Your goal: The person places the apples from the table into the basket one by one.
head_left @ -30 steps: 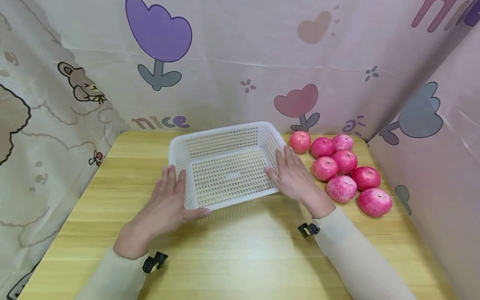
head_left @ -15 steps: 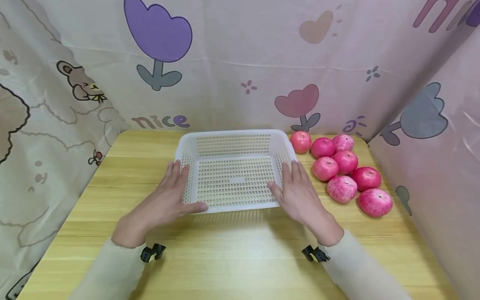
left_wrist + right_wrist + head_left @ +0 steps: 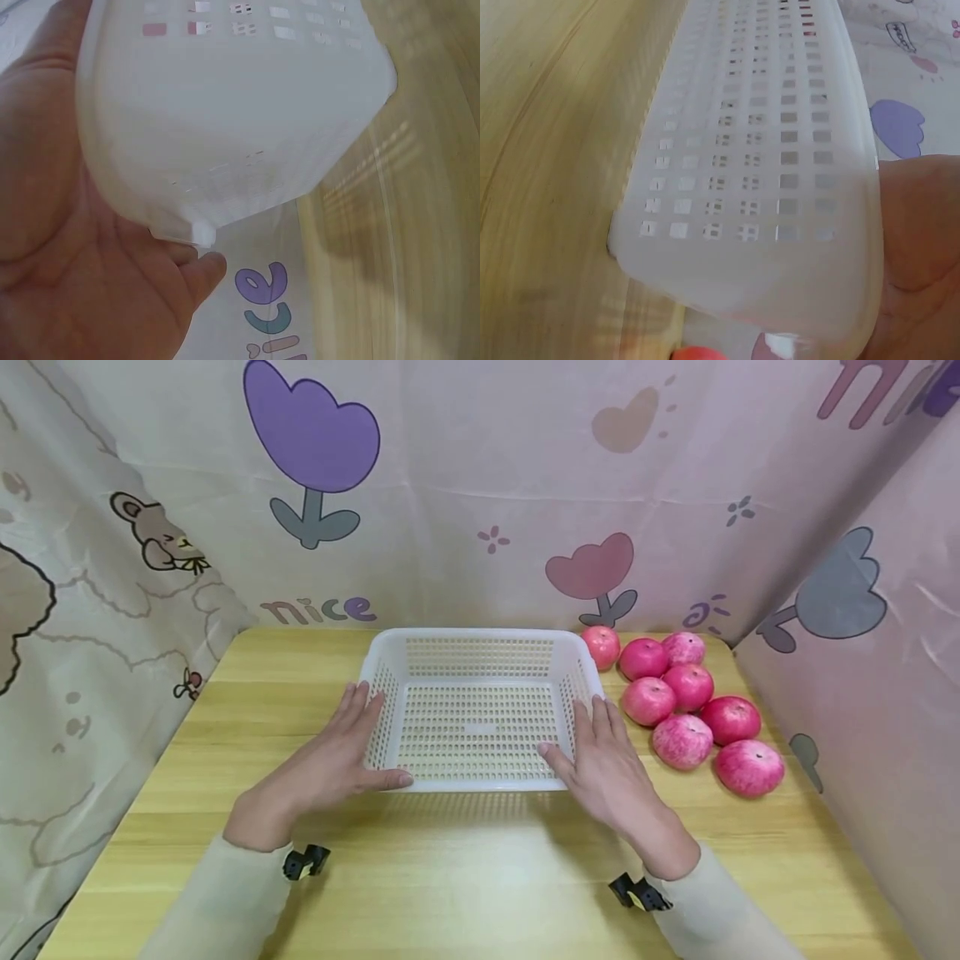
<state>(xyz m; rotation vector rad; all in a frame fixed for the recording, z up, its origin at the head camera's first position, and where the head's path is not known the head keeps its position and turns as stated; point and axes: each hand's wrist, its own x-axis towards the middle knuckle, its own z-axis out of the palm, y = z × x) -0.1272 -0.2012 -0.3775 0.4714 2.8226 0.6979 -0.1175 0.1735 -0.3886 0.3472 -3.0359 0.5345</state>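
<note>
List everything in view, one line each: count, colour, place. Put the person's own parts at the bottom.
Perforated plastic basket: 1, white, on the far half of the table, between the hands
Apples: 8, pink to red, in a loose cluster right of the basket
Wood-grain table: 1, yellowish, under everything
Printed cloth: number of pieces unclear, pale with tulips, a bear and "nice", behind the table and at both sides
Wrist cameras: 2, black, one at each wrist
Sleeves: 2, cream, on the forearms
Left hand: 1, at the basket's left side, thumb on the near rim
Right hand: 1, over the basket's right rim
</note>
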